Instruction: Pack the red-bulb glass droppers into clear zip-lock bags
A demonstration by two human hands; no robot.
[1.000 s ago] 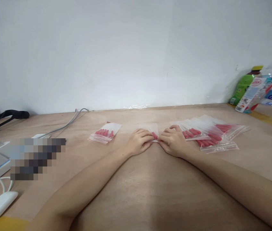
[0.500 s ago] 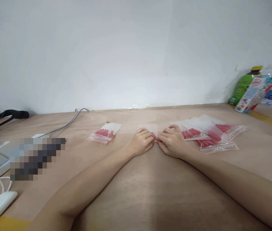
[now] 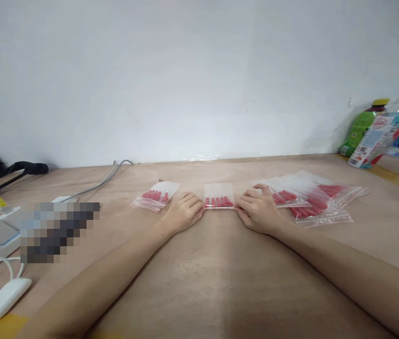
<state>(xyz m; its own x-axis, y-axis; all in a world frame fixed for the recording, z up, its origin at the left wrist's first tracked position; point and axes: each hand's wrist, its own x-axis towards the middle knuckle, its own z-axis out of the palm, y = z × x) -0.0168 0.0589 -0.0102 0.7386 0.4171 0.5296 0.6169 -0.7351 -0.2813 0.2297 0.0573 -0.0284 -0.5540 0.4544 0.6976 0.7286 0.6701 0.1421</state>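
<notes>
A small clear plastic bag (image 3: 218, 192) with several red pieces near its front edge lies flat between my hands. My left hand (image 3: 186, 210) pinches the bag's front left corner. At the front right corner, my right hand (image 3: 256, 210) has its fingers closed on the bag, with the index finger bent upward. Another clear bag of red pieces (image 3: 156, 195) rests to the left of my left hand. Right of my right hand lies an overlapping pile of similar bags (image 3: 314, 205), partly behind that hand.
Bottles and a carton (image 3: 371, 141) stand at the back right by the wall. On the left are a white power strip (image 3: 12, 235), a pixelated dark object (image 3: 58, 235), a white device (image 3: 5, 299), grey cables and a black item (image 3: 26, 168).
My left hand has slid left along the bag's front edge to its corner, uncovering the red pieces. My right hand stays at the right corner. The view has shifted slightly.
</notes>
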